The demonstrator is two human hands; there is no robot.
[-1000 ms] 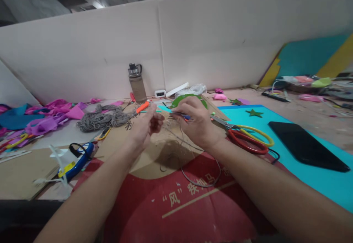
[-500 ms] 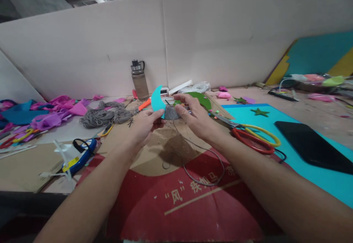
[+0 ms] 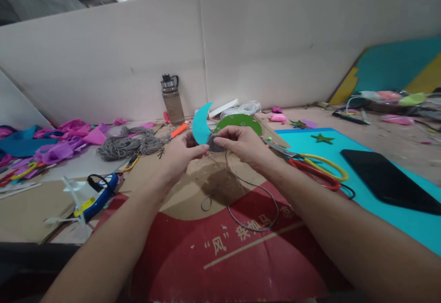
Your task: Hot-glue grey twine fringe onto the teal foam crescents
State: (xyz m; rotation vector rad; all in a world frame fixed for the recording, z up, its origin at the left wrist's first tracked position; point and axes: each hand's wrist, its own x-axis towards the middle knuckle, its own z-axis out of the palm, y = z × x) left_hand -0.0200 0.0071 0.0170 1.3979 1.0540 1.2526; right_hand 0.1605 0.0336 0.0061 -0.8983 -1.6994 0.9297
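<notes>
A turquoise crescent (image 3: 201,124) stands upright above the board, its lower part wrapped in grey cord (image 3: 216,144). My left hand (image 3: 189,149) pinches the crescent's lower left side. On the right, my right hand (image 3: 241,142) closes thumb and finger on the grey-wrapped part. A loose grey strand (image 3: 275,202) hangs from there and loops over the red and tan cardboard (image 3: 172,257). Behind my right hand lies a green disc (image 3: 237,121) with small dots.
Grey yarn (image 3: 129,144), an orange cutter (image 3: 179,130) and a bottle (image 3: 172,103) stand or lie at the left back. Red-and-yellow scissors (image 3: 320,170), a green star (image 3: 322,138) and a black phone (image 3: 389,179) are right. A blue power strip (image 3: 103,199) lies left.
The crescent has tilted and shifted slightly right. My right hand's fingers have come together on the grey-wrapped part, and the small loop of strand on the cardboard has changed shape.
</notes>
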